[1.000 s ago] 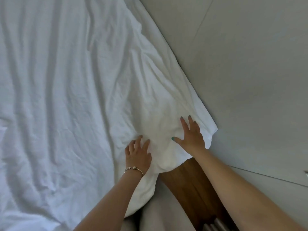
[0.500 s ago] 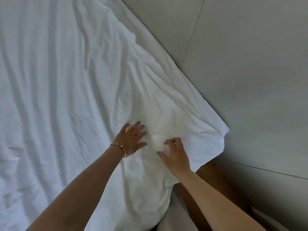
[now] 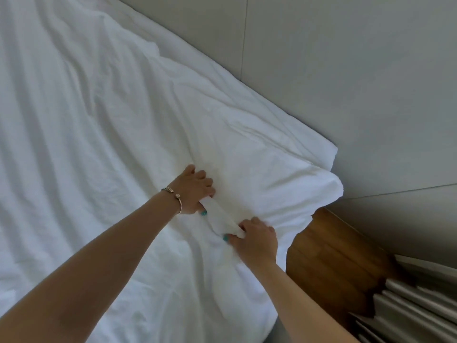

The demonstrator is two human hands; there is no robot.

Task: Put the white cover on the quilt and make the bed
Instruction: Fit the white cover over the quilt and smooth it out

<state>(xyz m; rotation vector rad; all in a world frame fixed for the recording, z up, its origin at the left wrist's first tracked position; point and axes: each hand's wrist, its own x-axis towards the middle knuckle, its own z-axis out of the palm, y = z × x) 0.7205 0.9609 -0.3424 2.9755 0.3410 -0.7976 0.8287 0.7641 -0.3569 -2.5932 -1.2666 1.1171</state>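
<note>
The white cover (image 3: 103, 125) lies spread across the bed, wrinkled in long folds, with its near corner (image 3: 319, 179) puffed up beside the grey wall (image 3: 346, 70) and hanging a little over the wooden floor (image 3: 329, 256). My left hand (image 3: 193, 191) is closed around one end of a bunched ridge of the fabric, fingers curled over it, and my right hand (image 3: 254, 238) pinches the other end of that same ridge between thumb and fingers. I judge I am gripping the quilt through the cloth to seat it in this corner (I cannot see the quilt itself, only the padding it gives). The risk from here is that I have caught only the cover and not the filling underneath: then a tug would shift the cloth alone and leave the corner empty and lumpy. Pulling too hard toward me could also drag the whole edge off the mattress onto the floor.
</note>
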